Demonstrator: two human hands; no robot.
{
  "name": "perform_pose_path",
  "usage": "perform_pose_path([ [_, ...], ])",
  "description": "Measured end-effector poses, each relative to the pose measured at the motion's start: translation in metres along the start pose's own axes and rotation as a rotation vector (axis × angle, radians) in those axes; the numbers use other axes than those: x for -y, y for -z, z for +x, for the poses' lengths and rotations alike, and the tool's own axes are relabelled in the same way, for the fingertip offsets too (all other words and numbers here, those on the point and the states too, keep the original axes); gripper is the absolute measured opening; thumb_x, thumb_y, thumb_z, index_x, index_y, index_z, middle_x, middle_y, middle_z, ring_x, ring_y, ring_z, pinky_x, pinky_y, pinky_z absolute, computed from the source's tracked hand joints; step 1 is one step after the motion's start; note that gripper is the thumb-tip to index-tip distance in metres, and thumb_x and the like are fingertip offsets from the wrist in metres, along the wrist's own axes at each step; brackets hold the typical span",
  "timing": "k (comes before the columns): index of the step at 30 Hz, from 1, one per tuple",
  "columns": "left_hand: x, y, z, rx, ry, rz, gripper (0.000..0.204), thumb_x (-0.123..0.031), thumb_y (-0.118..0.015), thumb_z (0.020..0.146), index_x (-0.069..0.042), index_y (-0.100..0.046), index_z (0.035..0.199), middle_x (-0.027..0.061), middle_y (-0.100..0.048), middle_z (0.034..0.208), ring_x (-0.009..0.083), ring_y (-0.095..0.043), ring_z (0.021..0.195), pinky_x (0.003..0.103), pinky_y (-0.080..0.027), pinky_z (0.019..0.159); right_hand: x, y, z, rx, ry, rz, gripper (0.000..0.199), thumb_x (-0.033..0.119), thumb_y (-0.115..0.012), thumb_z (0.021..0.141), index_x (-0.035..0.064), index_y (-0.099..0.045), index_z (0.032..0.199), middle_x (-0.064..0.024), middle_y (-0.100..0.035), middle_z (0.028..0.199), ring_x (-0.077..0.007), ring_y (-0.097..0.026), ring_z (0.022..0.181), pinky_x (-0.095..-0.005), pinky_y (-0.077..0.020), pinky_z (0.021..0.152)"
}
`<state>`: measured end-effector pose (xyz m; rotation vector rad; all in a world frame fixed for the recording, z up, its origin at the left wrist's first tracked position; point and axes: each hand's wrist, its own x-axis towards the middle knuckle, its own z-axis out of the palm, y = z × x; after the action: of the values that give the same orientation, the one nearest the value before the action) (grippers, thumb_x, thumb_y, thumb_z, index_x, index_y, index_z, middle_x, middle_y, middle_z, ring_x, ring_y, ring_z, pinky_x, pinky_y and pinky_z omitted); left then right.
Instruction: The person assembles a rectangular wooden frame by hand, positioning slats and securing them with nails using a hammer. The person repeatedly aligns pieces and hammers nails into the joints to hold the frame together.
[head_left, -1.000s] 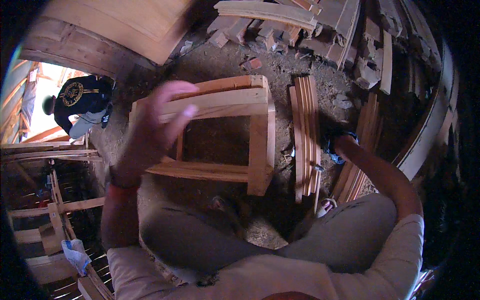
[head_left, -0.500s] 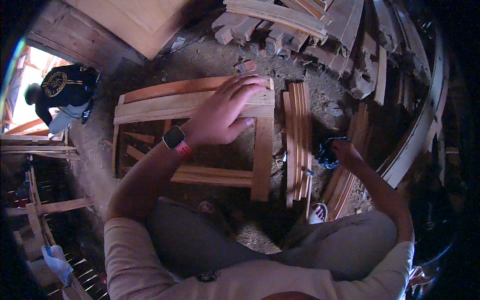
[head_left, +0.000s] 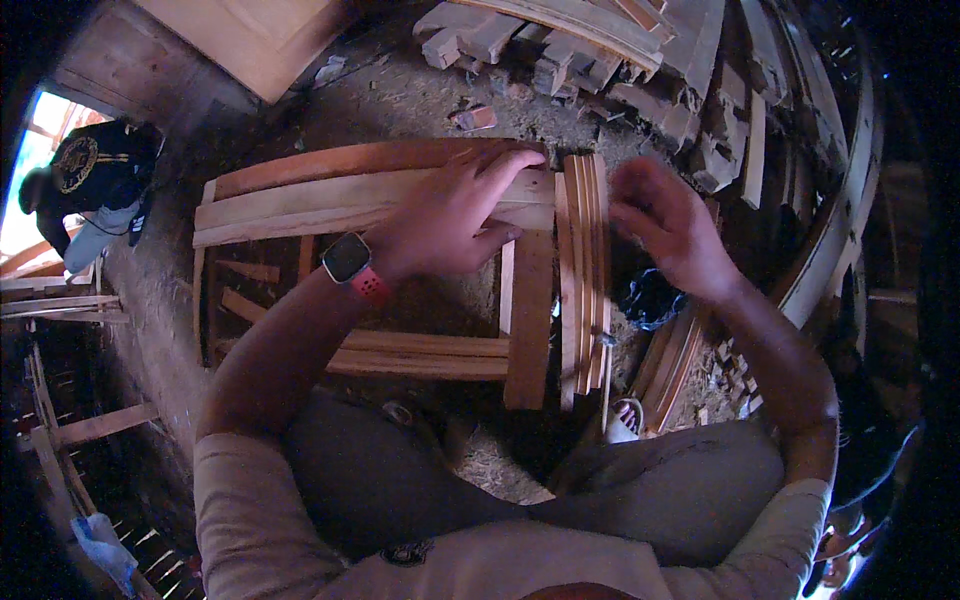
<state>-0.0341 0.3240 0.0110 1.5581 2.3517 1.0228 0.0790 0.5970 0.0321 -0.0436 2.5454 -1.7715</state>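
The wooden frame [head_left: 320, 205] lies crosswise before the seated person, its long axis running from their left to their right, with its right end pointing at the stack of narrow strips [head_left: 582, 270]. Those strips lie nearly square to the frame, just beside that end; from where I stand I can't tell whether the two touch.

Beyond the frame's far rail there is a stretch of dirt floor [head_left: 385, 100], with a reddish brick piece [head_left: 473, 118] on it, reaching to the timber pile [head_left: 640, 80]. More floor opens past the frame's left end, toward another person [head_left: 105, 165] in a dark top. Right of the frame it is tighter: the strips, then a dark crumpled bag [head_left: 655, 300] and a second bundle of boards [head_left: 670, 370]. A slim hammer-like tool [head_left: 606, 385] stands out against the strips' near end.

The left hand [head_left: 455, 215] lies over the frame's far rail close to its right corner, fingers stretched along the rail, thumb spread well away toward the person. The frame is directly under those fingers. The right hand [head_left: 670, 225] is up beyond the frame's right end, past the strips, its fingers bent; they are too dim for me to tell if they hold anything.
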Motion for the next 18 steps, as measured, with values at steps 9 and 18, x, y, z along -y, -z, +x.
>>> perform_pose_path([
  [9, -0.003, 0.001, -0.004, -0.027, 0.014, 0.051, 0.065, -0.014, -0.071, 0.084, -0.002, -0.041, 0.140, 0.0255, -0.057, 0.133, 0.0440, -0.055, 0.124, 0.050, -0.046, 0.104, -0.014, -0.047, 0.046, 0.021, 0.175, 0.111, 0.025, -0.001, -0.070, 0.091, 0.0042, -0.063, 0.114, -0.0055, -0.069, 0.103, -0.0142, -0.065, 0.100, -0.0315, -0.0524, 0.091],
  [18, 0.000, 0.000, -0.009, -0.065, -0.006, 0.058, 0.064, -0.026, -0.068, 0.088, -0.001, -0.041, 0.140, 0.0265, -0.060, 0.129, 0.0466, -0.057, 0.119, 0.051, -0.048, 0.098, 0.003, -0.046, 0.035, -0.057, 0.341, -0.277, 0.023, 0.002, -0.073, 0.086, 0.0042, -0.069, 0.109, -0.0134, -0.072, 0.106, -0.0277, -0.069, 0.104, -0.0389, -0.0531, 0.094],
])
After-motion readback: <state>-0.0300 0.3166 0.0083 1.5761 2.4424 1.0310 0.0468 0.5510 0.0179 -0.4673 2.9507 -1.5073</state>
